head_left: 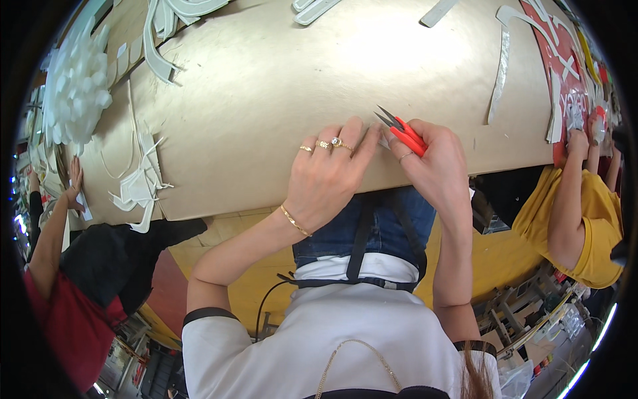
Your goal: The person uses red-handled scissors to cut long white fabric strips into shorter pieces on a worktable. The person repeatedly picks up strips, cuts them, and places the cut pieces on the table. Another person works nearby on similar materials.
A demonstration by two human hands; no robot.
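Head view: red-handled snips (408, 137) are grasped in the right hand (435, 163), dark blades directed far-left over the surface (252, 133). A small pale piece (385, 141) is partly seen between both hands; whether it is pinched by the left hand (329, 169) cannot be told. White cut pieces (141, 185) are heaped at left.

Long worktable (266, 100), smooth tan-gold surface, bright light reflection (392, 50) toward its far edge, yellow floor (492, 263) below its near edge, dark red floor section (166, 289) at left, cluttered storage area (528, 319) at lower right, bright linear lights (605, 327) along the lower-right rim.
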